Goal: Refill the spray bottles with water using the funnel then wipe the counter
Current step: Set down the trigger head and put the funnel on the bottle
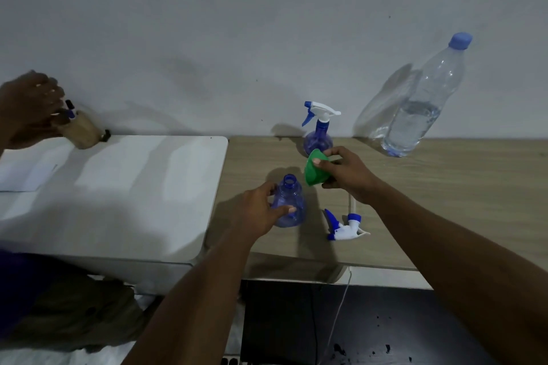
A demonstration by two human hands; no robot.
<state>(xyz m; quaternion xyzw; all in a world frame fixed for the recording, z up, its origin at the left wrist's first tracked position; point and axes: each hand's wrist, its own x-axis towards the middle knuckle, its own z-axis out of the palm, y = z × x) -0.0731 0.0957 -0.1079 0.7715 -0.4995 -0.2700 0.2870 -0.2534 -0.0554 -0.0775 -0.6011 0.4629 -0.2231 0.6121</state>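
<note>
Left grip wraps the uncapped spray bottle mid-table, right grip pinches the green funnel just beside its neck, unseated; sprayer head lies near, far spray bottle and water bottle capped, so filling and wiping likely remain.

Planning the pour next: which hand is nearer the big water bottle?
Right. The right hand, holding the green funnel, is in front and to the left of the water bottle. The left hand grips the open spray bottle, farther left.
</note>
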